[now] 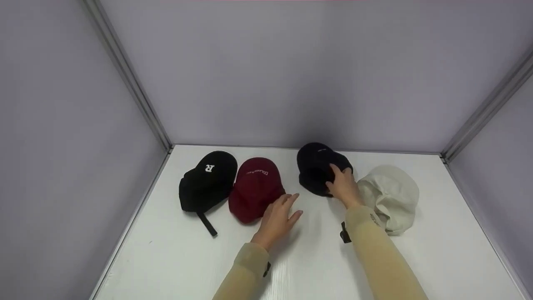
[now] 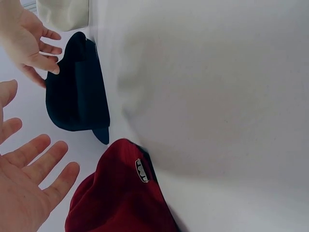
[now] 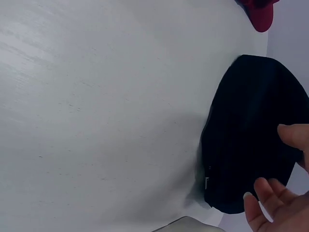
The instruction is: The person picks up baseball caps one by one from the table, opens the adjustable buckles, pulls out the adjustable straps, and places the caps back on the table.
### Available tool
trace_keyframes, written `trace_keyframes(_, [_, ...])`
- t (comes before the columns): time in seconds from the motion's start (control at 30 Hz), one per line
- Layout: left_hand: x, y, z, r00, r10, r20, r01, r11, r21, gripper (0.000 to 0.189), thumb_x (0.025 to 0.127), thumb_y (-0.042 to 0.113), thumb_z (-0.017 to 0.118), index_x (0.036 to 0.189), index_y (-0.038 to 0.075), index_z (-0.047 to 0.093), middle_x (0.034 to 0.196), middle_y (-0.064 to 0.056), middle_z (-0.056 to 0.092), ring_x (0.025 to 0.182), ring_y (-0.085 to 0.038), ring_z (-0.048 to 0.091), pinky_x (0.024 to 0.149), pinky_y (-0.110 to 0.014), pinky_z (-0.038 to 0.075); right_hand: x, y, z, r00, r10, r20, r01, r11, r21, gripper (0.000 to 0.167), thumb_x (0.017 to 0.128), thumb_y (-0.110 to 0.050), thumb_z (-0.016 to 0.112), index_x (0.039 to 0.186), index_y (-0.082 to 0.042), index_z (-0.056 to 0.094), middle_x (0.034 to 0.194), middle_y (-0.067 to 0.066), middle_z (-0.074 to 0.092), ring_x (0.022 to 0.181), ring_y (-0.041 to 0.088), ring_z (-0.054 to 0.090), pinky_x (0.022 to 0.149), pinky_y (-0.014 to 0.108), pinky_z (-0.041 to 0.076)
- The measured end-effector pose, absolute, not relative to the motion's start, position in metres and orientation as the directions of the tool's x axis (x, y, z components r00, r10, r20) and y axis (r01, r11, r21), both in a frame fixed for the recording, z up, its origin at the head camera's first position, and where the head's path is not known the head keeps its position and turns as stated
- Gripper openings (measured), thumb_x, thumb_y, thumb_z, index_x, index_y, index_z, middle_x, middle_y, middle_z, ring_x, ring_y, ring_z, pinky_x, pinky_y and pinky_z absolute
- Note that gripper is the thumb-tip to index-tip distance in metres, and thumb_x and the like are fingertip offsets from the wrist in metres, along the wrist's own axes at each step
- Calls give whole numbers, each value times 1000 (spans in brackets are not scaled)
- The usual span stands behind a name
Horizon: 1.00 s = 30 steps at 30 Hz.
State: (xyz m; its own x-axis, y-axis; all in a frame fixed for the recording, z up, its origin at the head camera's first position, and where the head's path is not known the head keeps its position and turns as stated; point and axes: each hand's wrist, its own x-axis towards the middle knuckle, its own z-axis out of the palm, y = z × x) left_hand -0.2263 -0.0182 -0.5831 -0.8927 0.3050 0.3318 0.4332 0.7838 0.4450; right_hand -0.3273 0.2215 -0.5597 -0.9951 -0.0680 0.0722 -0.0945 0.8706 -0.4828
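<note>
A dark navy cap [image 1: 317,166] lies near the back wall with its hollow inside partly showing. My right hand [image 1: 343,185] is over its right side, thumb and fingers spread apart; whether they touch the cloth I cannot tell. In the right wrist view, the thumb and fingertips [image 3: 260,191] do not close on the cap. My left hand [image 1: 277,218] is by the lower right edge of a dark red cap [image 1: 255,185] with pale lettering. Its fingers [image 2: 50,154] are spread and hold nothing.
A black cap [image 1: 214,179] with a white R sits left of the red one, its strap [image 1: 207,225] trailing forward. Beside my right forearm lies a crumpled off-white cap [image 1: 397,196]. Grey panels [image 1: 250,75] enclose the white table [image 1: 166,258] at the back and sides.
</note>
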Motion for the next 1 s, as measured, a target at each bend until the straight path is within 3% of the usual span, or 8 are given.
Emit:
trace_keyframes(0.2, [-226, -18, -583, -891, 316, 325, 439, 781, 444, 51, 98, 39, 60, 143, 19, 51, 132, -9, 56, 113, -26, 58, 92, -42, 48, -326, 223, -566, -987, -39, 156, -111, 870, -481, 46, 93, -16, 67, 135, -9, 53, 121, 31, 39, 111, 48, 47, 87, 59, 44])
trace_keyframes(0.37, [-226, -20, -583, -889, 319, 329, 443, 782, 439, 50, 97, 37, 62, 143, 18, 51, 131, -9, 56, 114, -26, 58, 93, -43, 48, -324, 220, -572, -951, -80, 300, -202, 892, -404, 32, 89, -14, 72, 118, -5, 62, 110, 24, 44, 101, 41, 47, 81, 55, 42])
trace_keyframes(0.53, [-227, -23, -581, -882, 323, 344, 454, 779, 432, 50, 98, 37, 61, 142, 16, 52, 130, -10, 57, 113, -26, 58, 92, -43, 48, -318, 214, -576, -919, -117, 376, -249, 912, -325, 24, 87, -18, 75, 106, -7, 65, 114, 21, 48, 107, 39, 46, 84, 54, 38])
trace_keyframes(0.73, [-228, -29, -577, -877, 324, 355, 462, 773, 435, 49, 97, 35, 63, 141, 16, 52, 130, -9, 56, 113, -25, 58, 92, -44, 48, -304, 204, -578, -904, -179, 389, -298, 914, -273, 22, 88, -24, 73, 103, -9, 67, 122, 17, 53, 115, 38, 46, 92, 55, 34])
trace_keyframes(1.0, [-235, -37, -571, -864, 326, 385, 476, 777, 412, 51, 96, 31, 65, 142, 13, 50, 130, -13, 55, 114, -28, 58, 95, -44, 47, -286, 193, -574, -891, -205, 404, -345, 886, -311, 20, 88, -25, 74, 99, -10, 67, 119, 12, 56, 114, 34, 49, 94, 53, 34])
